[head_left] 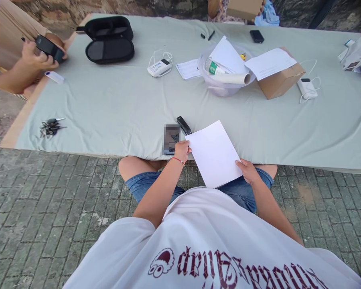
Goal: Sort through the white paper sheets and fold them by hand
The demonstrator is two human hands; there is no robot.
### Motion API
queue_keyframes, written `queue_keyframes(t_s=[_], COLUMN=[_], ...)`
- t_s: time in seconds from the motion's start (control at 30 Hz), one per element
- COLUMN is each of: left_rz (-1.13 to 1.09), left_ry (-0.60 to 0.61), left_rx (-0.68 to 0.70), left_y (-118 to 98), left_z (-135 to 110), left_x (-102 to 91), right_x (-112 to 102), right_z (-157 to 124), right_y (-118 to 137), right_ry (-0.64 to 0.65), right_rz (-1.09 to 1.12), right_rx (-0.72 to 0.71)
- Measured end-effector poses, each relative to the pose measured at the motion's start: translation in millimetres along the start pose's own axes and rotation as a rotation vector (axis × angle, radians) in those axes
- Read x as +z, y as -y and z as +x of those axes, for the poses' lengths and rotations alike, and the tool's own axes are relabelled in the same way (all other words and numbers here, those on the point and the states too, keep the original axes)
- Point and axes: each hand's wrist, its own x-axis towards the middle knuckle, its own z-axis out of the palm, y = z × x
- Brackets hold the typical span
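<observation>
Between my two hands a white paper stack [215, 154] is held at a slant over the table's near edge and my lap. My left hand [183, 151] pinches its left corner, a red bracelet around the wrist. At the lower right corner my right hand [248, 170] grips the paper, thumb on top. Just beyond my left hand lies a slim black object, seemingly a stapler [184, 125], close to the paper's upper left corner. Beside it, a dark flat rectangular thing [171, 140] is partly blurred out, and my left hand covers its lower right part.
A clear plastic tub [224, 89] with papers and a roll stands beside a cardboard box [281, 80]. Farther left are a white power bank [159, 67], an open black case [110, 50] and keys [51, 127]. Another person's hand [39, 56] holds a black device.
</observation>
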Motion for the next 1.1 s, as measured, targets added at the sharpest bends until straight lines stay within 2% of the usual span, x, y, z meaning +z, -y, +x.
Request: queue_keyframes(t_s=[0.27,0.5,0.9,1.1], left_rz=[-0.027,0.024,0.069,0.103], left_ry=[0.09,0.268,0.215,0.23], left_rx=[0.051,0.265,0.274,0.274], left_y=[1,8,8,11], left_z=[-5,-15,-16,-16], left_x=[-4.8,-11.5,-10.7,-14.1], right_x=[-7,-23,-25,-25], right_z=[-6,-18,-22,-17], right_y=[6,6,3,-4], right_ry=[0.003,0.019,0.008,-0.031], right_rz=[-0.084,-0.105,-0.094,-0.078], right_rx=[-0.077,-0.091,-0.039,-0.026])
